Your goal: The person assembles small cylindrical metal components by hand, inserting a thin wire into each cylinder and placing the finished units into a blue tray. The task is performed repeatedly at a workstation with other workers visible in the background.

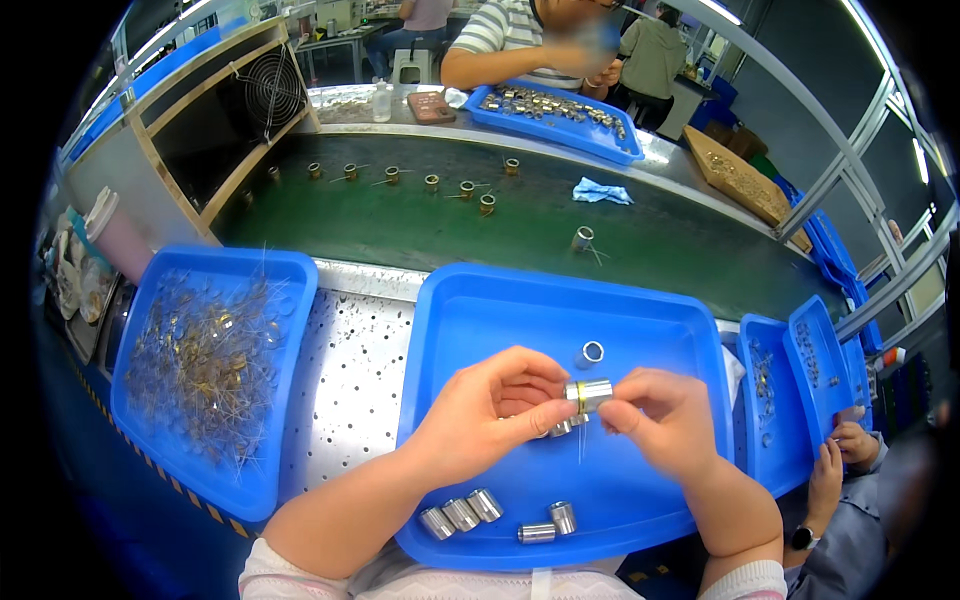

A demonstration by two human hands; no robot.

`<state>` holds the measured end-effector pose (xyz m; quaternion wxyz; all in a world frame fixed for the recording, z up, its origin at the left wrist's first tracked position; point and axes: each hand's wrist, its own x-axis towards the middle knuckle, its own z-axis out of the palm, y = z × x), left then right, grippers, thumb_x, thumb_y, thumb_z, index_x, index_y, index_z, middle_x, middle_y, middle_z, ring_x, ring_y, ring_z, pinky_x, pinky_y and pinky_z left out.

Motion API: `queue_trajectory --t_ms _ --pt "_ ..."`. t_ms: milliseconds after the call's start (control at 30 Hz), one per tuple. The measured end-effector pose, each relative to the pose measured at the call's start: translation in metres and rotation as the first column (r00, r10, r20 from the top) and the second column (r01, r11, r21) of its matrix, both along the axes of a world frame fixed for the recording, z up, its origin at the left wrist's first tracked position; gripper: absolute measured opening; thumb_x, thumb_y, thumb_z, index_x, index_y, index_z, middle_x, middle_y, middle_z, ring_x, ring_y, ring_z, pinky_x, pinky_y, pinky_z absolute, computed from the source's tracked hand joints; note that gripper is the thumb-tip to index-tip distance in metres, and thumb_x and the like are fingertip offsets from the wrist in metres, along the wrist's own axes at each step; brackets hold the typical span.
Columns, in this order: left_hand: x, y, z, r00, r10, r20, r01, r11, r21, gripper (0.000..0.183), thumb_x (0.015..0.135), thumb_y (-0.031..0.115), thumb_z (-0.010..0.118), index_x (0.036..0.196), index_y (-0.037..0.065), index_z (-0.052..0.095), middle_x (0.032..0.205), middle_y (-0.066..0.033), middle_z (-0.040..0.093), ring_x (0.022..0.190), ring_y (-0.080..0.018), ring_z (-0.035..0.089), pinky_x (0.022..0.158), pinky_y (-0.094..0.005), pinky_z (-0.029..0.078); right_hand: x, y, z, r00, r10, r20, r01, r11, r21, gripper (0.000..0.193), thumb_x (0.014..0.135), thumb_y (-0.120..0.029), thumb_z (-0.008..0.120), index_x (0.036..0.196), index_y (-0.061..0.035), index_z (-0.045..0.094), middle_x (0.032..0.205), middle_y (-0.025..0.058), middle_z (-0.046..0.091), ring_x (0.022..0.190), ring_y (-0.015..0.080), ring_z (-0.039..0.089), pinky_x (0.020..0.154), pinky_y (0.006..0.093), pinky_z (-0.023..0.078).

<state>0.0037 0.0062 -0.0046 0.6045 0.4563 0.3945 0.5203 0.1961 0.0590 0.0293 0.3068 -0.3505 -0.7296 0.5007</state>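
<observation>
Over the large blue tray [470, 300] both hands grip a short silver metal cylinder [594, 394] with a yellow band round it. My left hand [495, 405] is closed on its left end with thumb and fingers. The fingertips of my right hand [665, 415] pinch its right end. Thin wires [582, 446] hang just below the cylinder; what they belong to is partly hidden. Other small metal pieces [562, 427] show beneath the left fingertips. A silver sleeve [591, 353] lies just beyond the hands. Nearer me, several silver cylinders [461, 514] lie on the tray floor.
A blue tray [300, 290] of tangled wired parts sits left. Beyond runs a green conveyor belt [400, 225] with small wired cylinders and a blue cloth [602, 192]. Across it a person works behind a blue tray [640, 152]. At right, a co-worker's hands [838, 455] are near blue trays [775, 470].
</observation>
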Motion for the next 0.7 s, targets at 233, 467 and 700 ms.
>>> queue_trajectory --t_ms 233,467,700 --pt "-0.004 -0.002 0.003 0.997 -0.039 0.061 0.044 0.996 -0.08 0.026 0.082 0.01 0.063 0.102 -0.003 0.053 0.098 -0.0119 0.059 0.092 -0.0166 0.059 0.082 -0.0272 0.048 -0.003 -0.002 -0.006 1.0 -0.005 0.009 0.006 0.999 -0.041 0.008 0.076 -0.006 0.067 0.078 0.0013 0.064 0.069 0.0067 0.063 0.062 0.0095 0.057 0.057 0.0217 0.045" --pt "0.0 -0.002 0.002 0.998 0.062 0.013 -0.062 0.998 0.024 0.029 0.077 0.001 0.065 0.103 -0.004 0.053 0.098 -0.0118 0.059 0.09 -0.0166 0.06 0.082 -0.0278 0.05 -0.002 -0.003 -0.013 0.995 0.006 -0.098 -0.028 0.973 -0.23 0.011 0.081 -0.007 0.063 0.086 0.0034 0.061 0.077 0.0073 0.063 0.068 0.011 0.059 0.066 0.0239 0.048" --pt "0.003 -0.002 -0.006 0.94 0.243 -0.238 -0.122 0.895 0.428 0.04 0.068 -0.005 0.07 0.104 -0.003 0.053 0.096 -0.0098 0.059 0.088 -0.0163 0.06 0.081 -0.0272 0.051 0.003 -0.001 -0.023 0.97 0.085 -0.227 -0.127 0.977 -0.174 0.01 0.08 -0.003 0.063 0.087 0.003 0.059 0.091 0.012 0.06 0.083 0.0151 0.057 0.075 0.0263 0.046"
